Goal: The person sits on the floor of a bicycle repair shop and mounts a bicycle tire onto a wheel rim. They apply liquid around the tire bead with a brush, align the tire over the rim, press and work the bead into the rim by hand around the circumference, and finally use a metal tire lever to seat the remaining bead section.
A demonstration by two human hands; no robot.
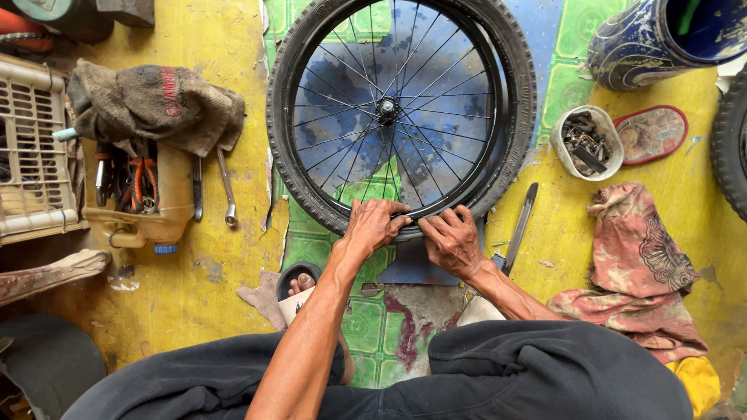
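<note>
Dark trousers over folded knees fill the bottom edge, and both bare forearms reach forward from them to the bicycle wheel lying flat on the floor.

Left hand and right hand sit side by side on the wheel's near edge, almost touching, equally close to it. Each hand is nearly closed, fingers curled and pressed on the black tyre where it meets the rim; neither holds a loose tool. The wheel extends straight away from the hands, its hub directly beyond the fingertips, spokes fanning out.

Just right of the wheel's near edge a long flat metal tool lies on the floor, angled toward the right wrist. Farther right of the wheel stand a small tub of metal parts, a sandal and a crumpled patterned cloth. Left of the wheel lie a spanner, a cut plastic jug holding pliers, a dirty rag and a pale crate.
</note>
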